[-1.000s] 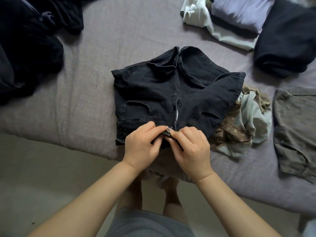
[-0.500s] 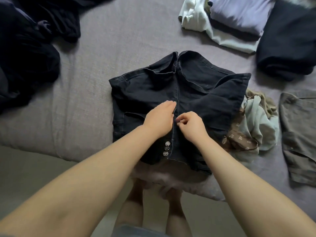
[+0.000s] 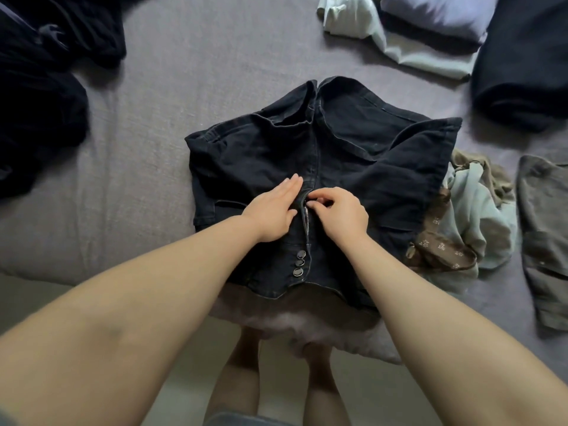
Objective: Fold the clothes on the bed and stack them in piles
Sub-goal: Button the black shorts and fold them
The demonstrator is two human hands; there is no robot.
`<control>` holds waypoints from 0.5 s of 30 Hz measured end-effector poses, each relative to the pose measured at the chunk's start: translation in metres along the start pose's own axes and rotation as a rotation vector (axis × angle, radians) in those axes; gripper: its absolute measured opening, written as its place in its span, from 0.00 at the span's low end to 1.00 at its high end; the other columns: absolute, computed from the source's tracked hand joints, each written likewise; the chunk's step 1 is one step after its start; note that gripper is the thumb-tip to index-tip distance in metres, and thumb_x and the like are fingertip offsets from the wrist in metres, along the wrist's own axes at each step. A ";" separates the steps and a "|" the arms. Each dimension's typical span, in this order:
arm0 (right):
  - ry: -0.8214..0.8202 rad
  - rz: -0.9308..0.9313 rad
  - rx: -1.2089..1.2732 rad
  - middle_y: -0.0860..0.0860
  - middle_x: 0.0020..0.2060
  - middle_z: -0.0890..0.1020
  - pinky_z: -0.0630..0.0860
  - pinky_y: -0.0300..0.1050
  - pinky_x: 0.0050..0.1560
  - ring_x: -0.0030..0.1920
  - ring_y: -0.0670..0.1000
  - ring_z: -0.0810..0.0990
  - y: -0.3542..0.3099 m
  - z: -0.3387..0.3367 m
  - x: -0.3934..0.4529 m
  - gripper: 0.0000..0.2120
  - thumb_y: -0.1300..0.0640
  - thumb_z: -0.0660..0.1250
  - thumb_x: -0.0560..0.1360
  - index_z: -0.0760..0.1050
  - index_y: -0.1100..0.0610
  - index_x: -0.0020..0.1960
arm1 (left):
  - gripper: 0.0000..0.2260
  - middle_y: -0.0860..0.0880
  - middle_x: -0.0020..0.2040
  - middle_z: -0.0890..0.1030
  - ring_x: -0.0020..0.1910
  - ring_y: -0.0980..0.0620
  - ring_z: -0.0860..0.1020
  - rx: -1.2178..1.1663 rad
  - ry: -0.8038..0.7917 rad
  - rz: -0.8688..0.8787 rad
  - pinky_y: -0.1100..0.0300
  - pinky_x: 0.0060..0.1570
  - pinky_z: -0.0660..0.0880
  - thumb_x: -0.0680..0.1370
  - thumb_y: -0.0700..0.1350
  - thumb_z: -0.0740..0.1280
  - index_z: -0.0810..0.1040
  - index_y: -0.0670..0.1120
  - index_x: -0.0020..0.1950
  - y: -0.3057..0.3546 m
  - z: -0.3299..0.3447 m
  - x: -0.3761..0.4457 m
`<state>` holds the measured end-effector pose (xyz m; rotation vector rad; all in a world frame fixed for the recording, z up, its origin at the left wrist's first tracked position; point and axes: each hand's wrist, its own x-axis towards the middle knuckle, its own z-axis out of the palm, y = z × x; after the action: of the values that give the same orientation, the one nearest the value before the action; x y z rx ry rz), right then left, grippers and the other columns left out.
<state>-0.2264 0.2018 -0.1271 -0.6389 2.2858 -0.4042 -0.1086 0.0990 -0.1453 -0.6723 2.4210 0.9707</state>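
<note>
Black denim shorts [image 3: 264, 155] lie spread on the grey bed [image 3: 147, 167], waistband toward me, with three metal buttons [image 3: 299, 262] showing at the fly. My left hand [image 3: 276, 210] presses flat on the cloth just left of the zipper, fingers straight. My right hand [image 3: 341, 210] pinches the zipper pull at the upper end of the open zipper [image 3: 306, 216].
A heap of dark clothes [image 3: 40, 96] fills the far left. Folded pale green, lilac and navy garments [image 3: 445, 29] are stacked at the far right. A crumpled mint and brown floral piece [image 3: 467, 229] and a grey-brown garment [image 3: 544, 235] lie right of the shorts. The bed's edge is right before me.
Both hands left the waistband and moved up the fly. The left hand now lies flat, and the right pinches the zipper pull. The zipper teeth show again.
</note>
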 end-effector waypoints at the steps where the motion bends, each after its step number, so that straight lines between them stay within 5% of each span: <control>1: 0.017 0.005 -0.005 0.41 0.50 0.81 0.71 0.42 0.50 0.51 0.45 0.78 -0.001 -0.001 0.001 0.07 0.47 0.68 0.75 0.80 0.41 0.52 | 0.29 0.49 0.79 0.45 0.78 0.54 0.46 -0.004 0.002 -0.001 0.61 0.74 0.49 0.83 0.45 0.56 0.44 0.44 0.79 0.000 0.000 0.000; 9: 0.115 0.287 0.208 0.43 0.51 0.83 0.74 0.43 0.52 0.52 0.48 0.80 -0.019 0.014 0.001 0.09 0.54 0.66 0.75 0.81 0.46 0.53 | 0.32 0.48 0.79 0.42 0.78 0.52 0.42 -0.048 0.062 -0.086 0.57 0.75 0.44 0.82 0.52 0.55 0.41 0.43 0.78 0.014 0.014 -0.002; 13: 0.045 0.342 0.312 0.41 0.35 0.80 0.68 0.50 0.65 0.46 0.47 0.80 -0.024 0.013 0.011 0.08 0.57 0.68 0.72 0.77 0.48 0.35 | 0.33 0.48 0.79 0.41 0.77 0.53 0.40 -0.103 0.076 -0.106 0.55 0.76 0.41 0.81 0.54 0.54 0.40 0.44 0.78 0.018 0.019 -0.004; 15: -0.006 0.334 0.279 0.41 0.33 0.79 0.65 0.53 0.67 0.45 0.48 0.80 -0.027 0.011 0.015 0.09 0.56 0.67 0.72 0.76 0.48 0.34 | 0.35 0.49 0.79 0.41 0.77 0.53 0.41 -0.114 0.105 -0.108 0.55 0.76 0.42 0.80 0.55 0.56 0.40 0.44 0.78 0.018 0.021 -0.006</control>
<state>-0.2194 0.1704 -0.1310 -0.1154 2.2220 -0.5422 -0.1102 0.1273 -0.1463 -0.9063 2.4044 1.0594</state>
